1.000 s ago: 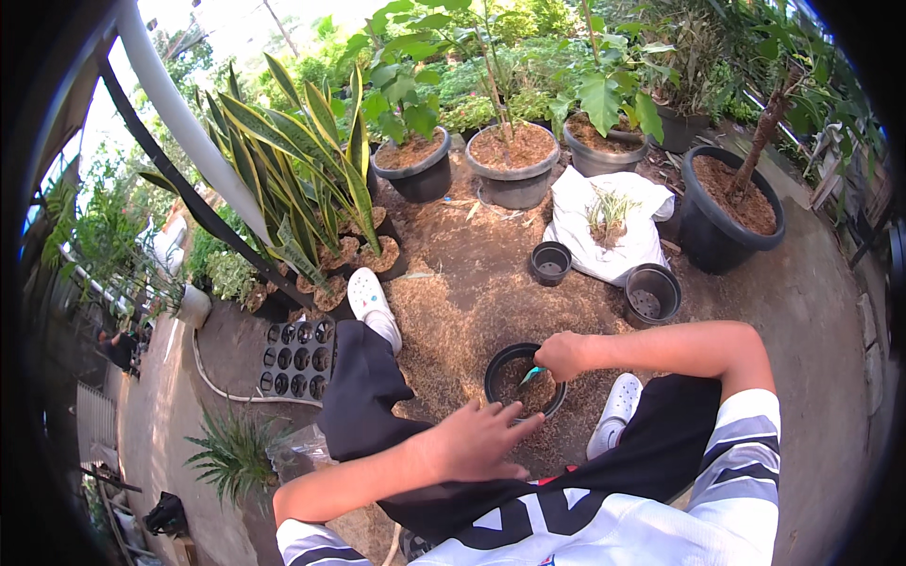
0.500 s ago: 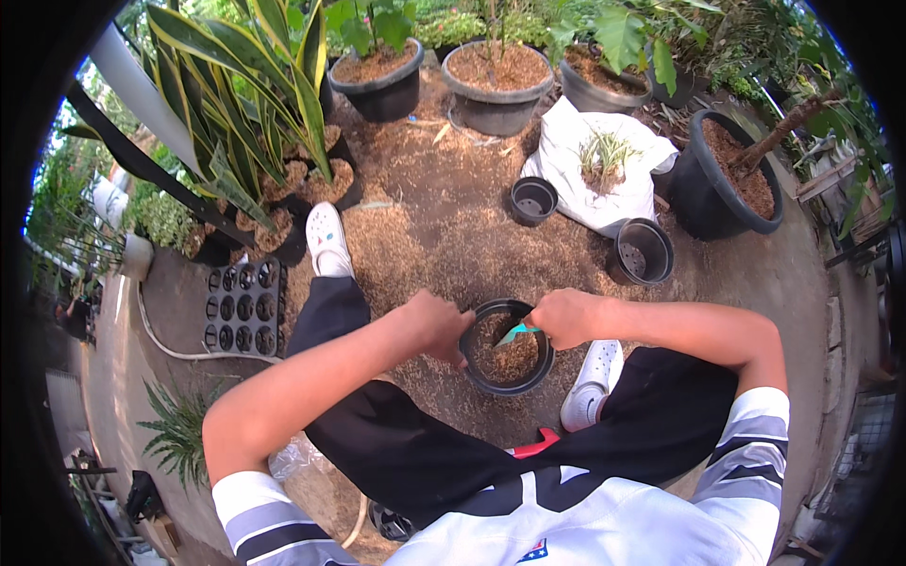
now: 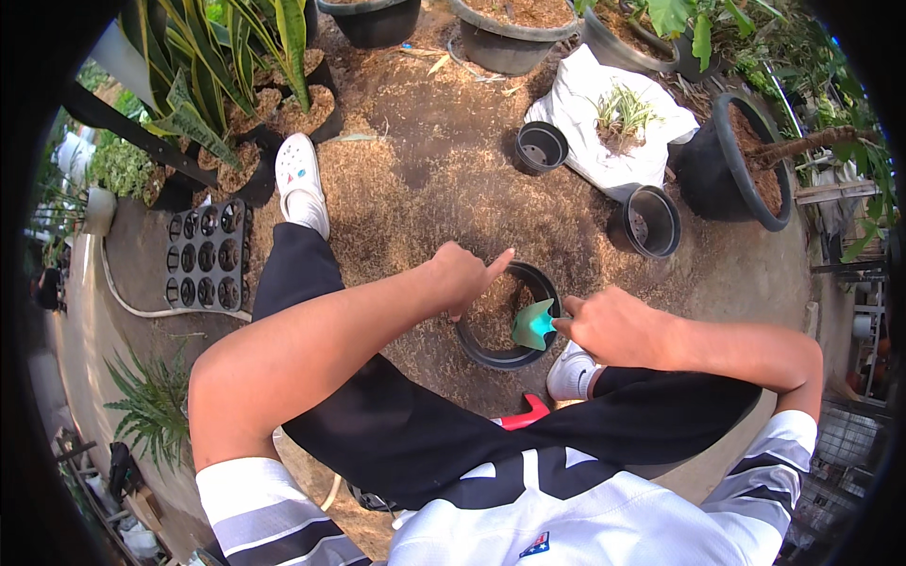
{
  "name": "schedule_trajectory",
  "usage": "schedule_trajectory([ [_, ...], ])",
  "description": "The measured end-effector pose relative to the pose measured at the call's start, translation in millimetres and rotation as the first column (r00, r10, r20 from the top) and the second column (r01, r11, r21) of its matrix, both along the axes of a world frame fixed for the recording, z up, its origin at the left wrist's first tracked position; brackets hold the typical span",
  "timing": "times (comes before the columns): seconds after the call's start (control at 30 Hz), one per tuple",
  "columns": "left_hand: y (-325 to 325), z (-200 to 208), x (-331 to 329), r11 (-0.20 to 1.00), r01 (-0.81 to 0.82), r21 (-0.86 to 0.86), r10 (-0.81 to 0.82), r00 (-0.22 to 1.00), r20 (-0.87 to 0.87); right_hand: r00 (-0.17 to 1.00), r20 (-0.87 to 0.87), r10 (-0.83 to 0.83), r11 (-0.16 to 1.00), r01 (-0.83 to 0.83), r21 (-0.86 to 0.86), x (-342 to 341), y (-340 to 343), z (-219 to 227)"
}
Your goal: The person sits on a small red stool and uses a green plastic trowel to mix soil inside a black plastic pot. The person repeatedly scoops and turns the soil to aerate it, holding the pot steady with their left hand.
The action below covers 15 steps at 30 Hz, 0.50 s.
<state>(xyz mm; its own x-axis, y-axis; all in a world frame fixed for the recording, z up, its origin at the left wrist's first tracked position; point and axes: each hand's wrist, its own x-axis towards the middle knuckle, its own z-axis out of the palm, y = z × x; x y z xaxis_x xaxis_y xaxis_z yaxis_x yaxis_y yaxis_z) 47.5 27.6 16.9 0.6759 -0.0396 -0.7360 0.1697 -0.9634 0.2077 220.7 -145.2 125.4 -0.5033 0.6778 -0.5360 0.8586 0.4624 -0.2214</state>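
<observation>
While the right hand (image 3: 612, 326) clamps a trowel (image 3: 531, 324) in its fingers over the pot (image 3: 498, 359), the left hand (image 3: 460, 276) spreads its fingers apart at the rim (image 3: 544, 281).

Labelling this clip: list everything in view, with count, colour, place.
Round pot: 1, black, centre
Hand trowel: 1, teal, over round pot
Sack: 1, white, upper right
Grassy plant: 1, green-cream, on sack
Small pots: 2, black, beside sack
Large planters: at least 4, dark, top, upper right
Snake plants: several, yellow-edged green, upper left
Cell tray: 1, black, left
Hose: 1, pale, left
Ferny plant: 1, green, lower left
Unclear object: 1, red, below round pot
Clogs: 2, white, either side of round pot
Trousers: 1 pair, black, lower centre
Shirt: 1, white-grey-black, bottom
Left hand: 1, bare, at round pot
Right hand: 1, bare, holding hand trowel
</observation>
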Motion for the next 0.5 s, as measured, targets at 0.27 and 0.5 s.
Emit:
schedule_trajectory([
  [0.27,-4.4,-8.3,-6.8,0.994,0.088,0.064,-0.091,0.995,0.040,0.999,0.035,0.018,1.000,-0.018,0.012,-6.0,-2.1,0.5],
  [0.5,-9.1,-10.0,2.1,0.990,0.114,0.082,-0.119,0.991,0.060,0.988,-0.117,-0.105,0.991,0.114,0.069,-1.0,10.3,-10.5],
])
